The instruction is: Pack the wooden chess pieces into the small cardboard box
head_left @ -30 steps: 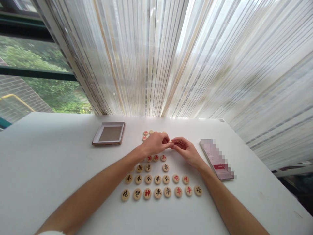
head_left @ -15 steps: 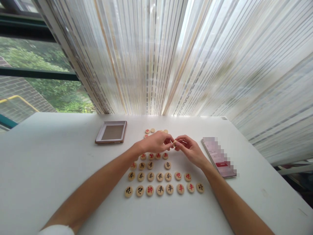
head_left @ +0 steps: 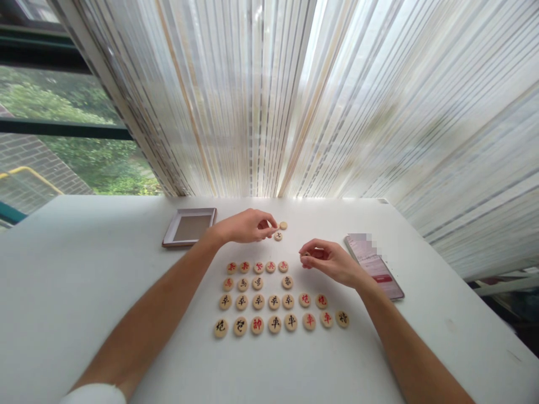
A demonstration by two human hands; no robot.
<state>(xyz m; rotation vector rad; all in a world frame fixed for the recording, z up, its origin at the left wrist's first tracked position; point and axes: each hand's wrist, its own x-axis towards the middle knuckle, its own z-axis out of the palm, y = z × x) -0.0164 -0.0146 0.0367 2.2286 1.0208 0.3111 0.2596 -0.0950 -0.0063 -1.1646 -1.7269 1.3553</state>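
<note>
Nearest, rows of wooden chess discs [head_left: 274,302] lie on white table [head_left: 84,292], then R hand [head_left: 330,262] curled, contents unclear, L hand [head_left: 244,226] pinched by two loose discs [head_left: 278,236], hold unclear, beside tray [head_left: 191,227] w/ bare brown floor.

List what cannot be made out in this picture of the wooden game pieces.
Head view, left hand: its fingers hide whether they pinch a piece.
Head view, right hand: curled fingers cover anything inside.
Head view, booklet: far end blurred out.
Head view, farthest piece: mark too small to read.
</note>
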